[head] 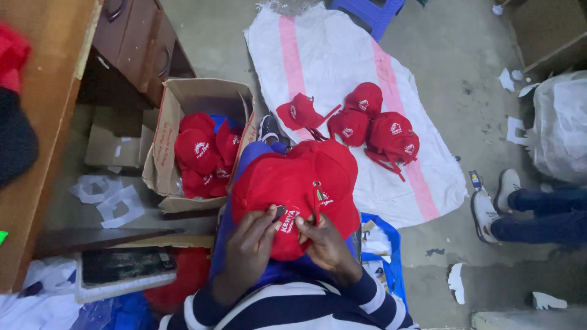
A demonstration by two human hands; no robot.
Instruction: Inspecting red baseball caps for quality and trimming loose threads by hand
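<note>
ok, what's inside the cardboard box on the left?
The cardboard box holds a pile of red caps with white emblems, with a bit of blue showing behind them. What lies under the caps is covered.

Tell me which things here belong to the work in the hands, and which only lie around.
In the work:
- left hand and right hand, both on the red cap in the lap
- red caps in the cardboard box
- red caps on the white sack

Only lying around:
- paper scraps on the floor
- blue stool
- another person's shoes
</note>
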